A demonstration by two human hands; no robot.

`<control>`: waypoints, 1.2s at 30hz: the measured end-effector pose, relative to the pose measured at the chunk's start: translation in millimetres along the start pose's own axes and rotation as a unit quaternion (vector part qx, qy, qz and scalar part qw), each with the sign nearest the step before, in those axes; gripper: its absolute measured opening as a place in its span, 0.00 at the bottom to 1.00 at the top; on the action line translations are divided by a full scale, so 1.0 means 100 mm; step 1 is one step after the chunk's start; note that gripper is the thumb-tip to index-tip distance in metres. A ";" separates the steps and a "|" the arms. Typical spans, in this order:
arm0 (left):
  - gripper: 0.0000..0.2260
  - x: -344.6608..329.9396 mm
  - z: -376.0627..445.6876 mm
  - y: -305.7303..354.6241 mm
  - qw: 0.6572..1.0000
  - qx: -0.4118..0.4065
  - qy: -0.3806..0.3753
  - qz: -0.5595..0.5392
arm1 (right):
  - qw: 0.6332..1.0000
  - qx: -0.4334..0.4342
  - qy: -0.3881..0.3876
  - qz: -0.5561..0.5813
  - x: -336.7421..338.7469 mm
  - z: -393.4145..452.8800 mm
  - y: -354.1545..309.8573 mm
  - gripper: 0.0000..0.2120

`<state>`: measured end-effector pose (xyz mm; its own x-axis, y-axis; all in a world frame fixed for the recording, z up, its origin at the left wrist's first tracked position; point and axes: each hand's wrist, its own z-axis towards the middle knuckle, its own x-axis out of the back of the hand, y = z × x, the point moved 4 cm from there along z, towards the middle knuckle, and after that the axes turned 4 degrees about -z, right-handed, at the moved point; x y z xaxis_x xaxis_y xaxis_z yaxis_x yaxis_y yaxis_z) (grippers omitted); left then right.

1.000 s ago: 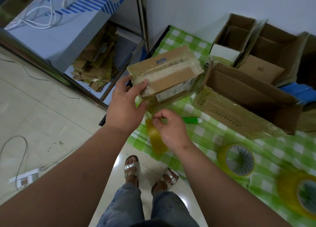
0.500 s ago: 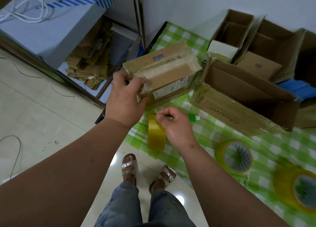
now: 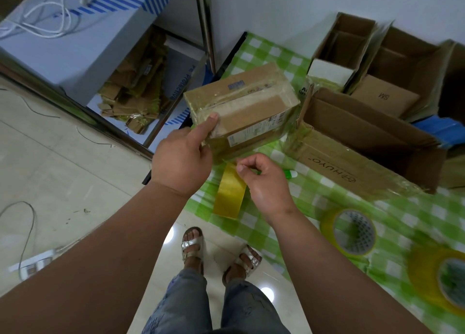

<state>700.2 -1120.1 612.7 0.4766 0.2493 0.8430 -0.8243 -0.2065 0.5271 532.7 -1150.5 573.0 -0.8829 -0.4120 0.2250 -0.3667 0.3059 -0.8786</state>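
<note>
The left hand (image 3: 181, 157) grips the taped cardboard parcel (image 3: 241, 110) above the near edge of the table with a green checked cloth (image 3: 312, 200); the right hand (image 3: 264, 182) pinches a yellow tape strip (image 3: 230, 191) that hangs under the parcel; open cartons (image 3: 364, 137) and two tape rolls (image 3: 352, 233) lie on the cloth; the floor (image 3: 63, 170) is pale tile, the wall (image 3: 276, 11) white.

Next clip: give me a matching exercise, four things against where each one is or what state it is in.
Things:
1 taped parcel
2 yellow tape
3 HUYO box
4 green marker

Places or states:
a pinched by the right hand
b lying on the checked cloth, partly hidden behind a hand
c gripped by the left hand
d open, flaps spread

Pairs: 1-c, 2-a, 3-d, 4-b
</note>
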 end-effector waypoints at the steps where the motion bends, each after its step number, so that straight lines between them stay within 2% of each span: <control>1: 0.27 0.02 0.01 -0.02 1.000 -0.006 0.003 0.006 | 1.000 -0.001 0.000 0.002 0.00 0.00 0.00 0.09; 10: 0.27 0.08 0.13 -0.04 0.998 -0.064 -0.009 -0.015 | 1.000 -0.007 0.012 -0.005 -0.03 0.01 -0.03 0.08; 14: 0.26 0.14 0.27 -0.04 0.994 -0.088 -0.055 -0.026 | 1.000 -0.009 0.012 -0.009 -0.03 0.03 -0.05 0.08; 20: 0.26 0.28 0.49 -0.06 0.965 -0.211 -0.142 0.063 | 1.000 -0.018 0.010 -0.007 -0.04 0.04 -0.09 0.10; 23: 0.23 0.34 0.57 -0.04 0.948 -0.273 -0.149 0.071 | 1.000 -0.026 0.016 0.001 -0.03 0.04 -0.09 0.10; 26: 0.16 0.39 0.59 -0.02 0.944 -0.293 -0.136 0.063 | 0.999 -0.032 0.022 0.001 -0.04 0.04 -0.10 0.11; 28: 0.12 0.42 0.60 -0.01 0.949 -0.280 -0.127 0.065 | 0.999 -0.037 0.026 -0.001 -0.05 0.04 -0.11 0.11; 31: 0.14 0.44 0.62 0.04 0.972 -0.200 -0.111 0.060 | 0.998 -0.042 0.034 0.008 -0.05 0.03 -0.15 0.09; 34: 0.26 0.35 0.63 0.13 0.985 -0.094 -0.097 0.105 | 0.998 -0.039 0.043 0.015 -0.02 0.02 -0.20 0.09; 36: 0.36 0.26 0.65 0.12 0.985 -0.024 -0.127 0.117 | 0.998 -0.030 0.048 0.017 0.00 0.01 -0.24 0.10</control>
<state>722.9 -1177.4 647.7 0.3283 -0.0465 0.9434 -0.9311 -0.1839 0.3150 542.0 -1159.0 593.8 -0.9182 -0.3173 0.2371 -0.3502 0.3707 -0.8602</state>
